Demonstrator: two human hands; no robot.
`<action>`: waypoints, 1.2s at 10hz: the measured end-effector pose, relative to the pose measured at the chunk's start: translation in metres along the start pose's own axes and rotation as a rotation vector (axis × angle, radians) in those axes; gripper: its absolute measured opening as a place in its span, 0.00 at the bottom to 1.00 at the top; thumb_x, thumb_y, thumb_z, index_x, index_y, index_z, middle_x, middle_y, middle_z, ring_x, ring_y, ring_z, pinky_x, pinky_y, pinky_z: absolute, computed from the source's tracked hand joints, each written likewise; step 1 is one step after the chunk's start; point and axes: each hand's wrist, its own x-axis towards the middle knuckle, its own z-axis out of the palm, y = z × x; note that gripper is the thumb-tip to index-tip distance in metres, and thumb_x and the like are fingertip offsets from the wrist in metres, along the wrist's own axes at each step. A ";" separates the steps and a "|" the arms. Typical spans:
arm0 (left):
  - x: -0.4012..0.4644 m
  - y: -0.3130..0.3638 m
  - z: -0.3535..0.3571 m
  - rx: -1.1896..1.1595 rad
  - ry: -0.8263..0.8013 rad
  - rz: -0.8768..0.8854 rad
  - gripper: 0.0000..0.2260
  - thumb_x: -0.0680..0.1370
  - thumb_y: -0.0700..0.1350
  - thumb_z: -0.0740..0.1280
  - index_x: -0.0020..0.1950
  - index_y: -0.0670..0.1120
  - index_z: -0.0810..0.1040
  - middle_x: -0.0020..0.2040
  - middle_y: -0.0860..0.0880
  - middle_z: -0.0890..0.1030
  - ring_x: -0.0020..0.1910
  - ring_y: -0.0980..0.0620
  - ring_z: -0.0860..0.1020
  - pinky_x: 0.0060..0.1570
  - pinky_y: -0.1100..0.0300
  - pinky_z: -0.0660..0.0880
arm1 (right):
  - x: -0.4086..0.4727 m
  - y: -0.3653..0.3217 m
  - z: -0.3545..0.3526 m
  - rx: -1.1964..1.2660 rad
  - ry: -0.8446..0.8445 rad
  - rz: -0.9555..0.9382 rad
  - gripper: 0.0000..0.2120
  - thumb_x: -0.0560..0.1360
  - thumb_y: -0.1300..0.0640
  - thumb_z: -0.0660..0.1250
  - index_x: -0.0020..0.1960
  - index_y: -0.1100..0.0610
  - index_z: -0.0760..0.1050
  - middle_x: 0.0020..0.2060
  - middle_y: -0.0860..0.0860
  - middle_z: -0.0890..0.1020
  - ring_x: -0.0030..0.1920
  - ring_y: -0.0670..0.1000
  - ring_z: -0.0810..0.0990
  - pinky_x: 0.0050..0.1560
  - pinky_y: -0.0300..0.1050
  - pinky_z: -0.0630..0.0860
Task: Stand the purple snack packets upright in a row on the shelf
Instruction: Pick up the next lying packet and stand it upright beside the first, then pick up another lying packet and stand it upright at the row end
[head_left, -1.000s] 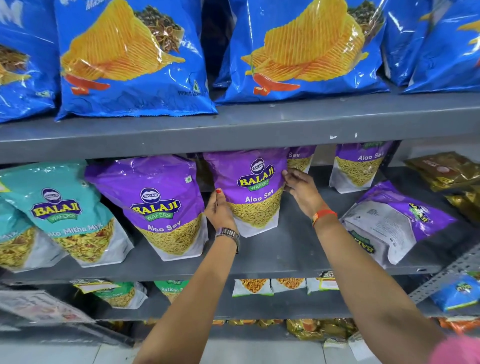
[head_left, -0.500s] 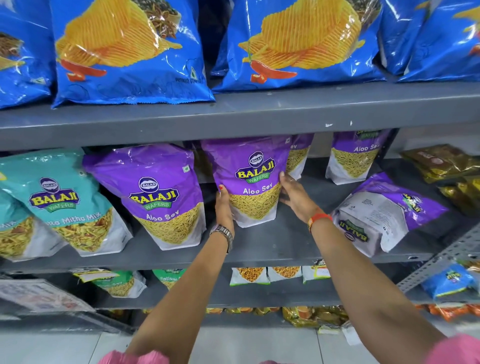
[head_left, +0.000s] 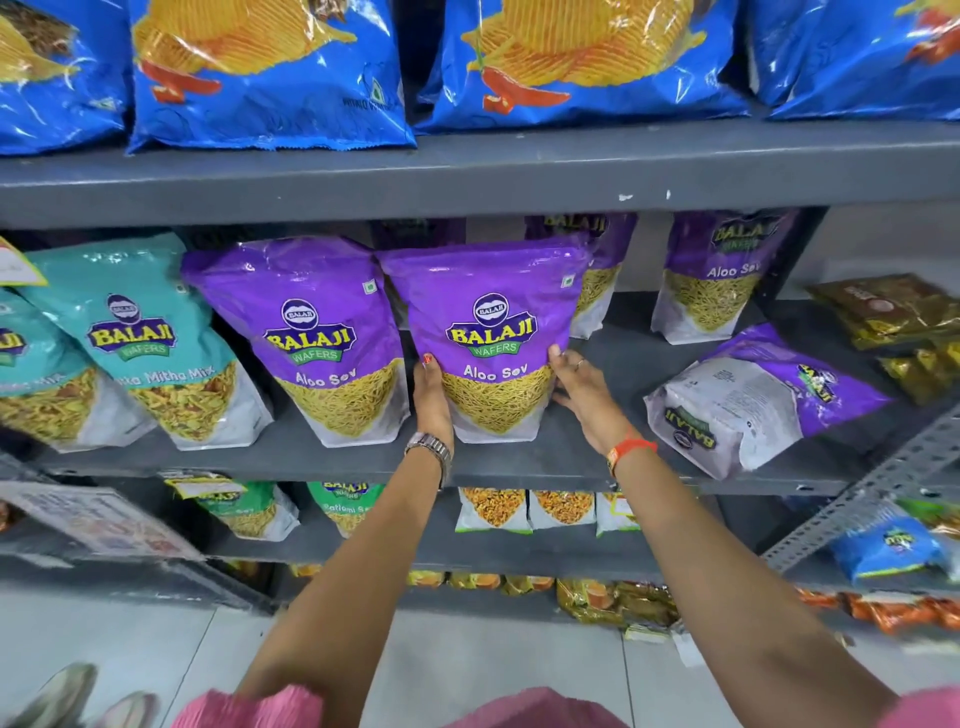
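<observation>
Shelving unit, grey metal; middle shelf (head_left: 519, 462) holds the task packets. Blue chip bags (head_left: 270, 78) line the shelf above, at 12 o'clock. Teal Balaji mix packets (head_left: 150, 343) stand at 9 o'clock on the middle shelf. Purple Aloo Sev packet (head_left: 317, 338) stands upright just right of the teal ones, leaning slightly. Held Aloo Sev packet (head_left: 488, 332) sits at centre, upright, its base on the shelf and its left edge touching the neighbouring purple one. Fallen purple packet (head_left: 758, 405) lies on its side at 3 o'clock, back label facing out, well apart from the held one. Rear purple packet (head_left: 711, 280) stands upright at 1 o'clock near the back wall; another one peeks out behind the held packet's right shoulder. Brown-gold packets (head_left: 893, 317) are piled at far 3 o'clock. Left hand (head_left: 432, 400) presses flat against the held packet's lower left edge, with a wristwatch (head_left: 431, 449) on the wrist. Right hand (head_left: 584, 389) cups the lower right edge, fingers spread, with an orange band (head_left: 628, 449) on the wrist. Both hands grip the packet between them.
</observation>
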 end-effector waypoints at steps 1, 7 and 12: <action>-0.003 0.002 0.002 0.022 0.019 0.046 0.19 0.81 0.44 0.53 0.71 0.41 0.59 0.66 0.43 0.70 0.59 0.52 0.72 0.57 0.66 0.68 | -0.007 -0.006 0.001 0.010 0.004 -0.019 0.12 0.77 0.48 0.61 0.55 0.53 0.74 0.49 0.46 0.82 0.54 0.45 0.80 0.55 0.37 0.77; -0.063 -0.047 0.186 0.752 -0.625 -0.109 0.20 0.78 0.45 0.60 0.66 0.37 0.67 0.68 0.38 0.70 0.66 0.42 0.69 0.64 0.55 0.66 | -0.066 -0.006 -0.169 -0.196 1.171 0.025 0.14 0.74 0.64 0.62 0.58 0.66 0.73 0.57 0.65 0.79 0.58 0.62 0.77 0.58 0.48 0.69; 0.017 -0.100 0.288 0.758 -0.849 -0.593 0.14 0.78 0.49 0.58 0.38 0.44 0.77 0.34 0.44 0.75 0.34 0.48 0.71 0.38 0.59 0.67 | -0.035 0.030 -0.237 0.155 0.948 0.274 0.19 0.76 0.52 0.61 0.62 0.62 0.71 0.49 0.56 0.76 0.48 0.51 0.73 0.43 0.38 0.73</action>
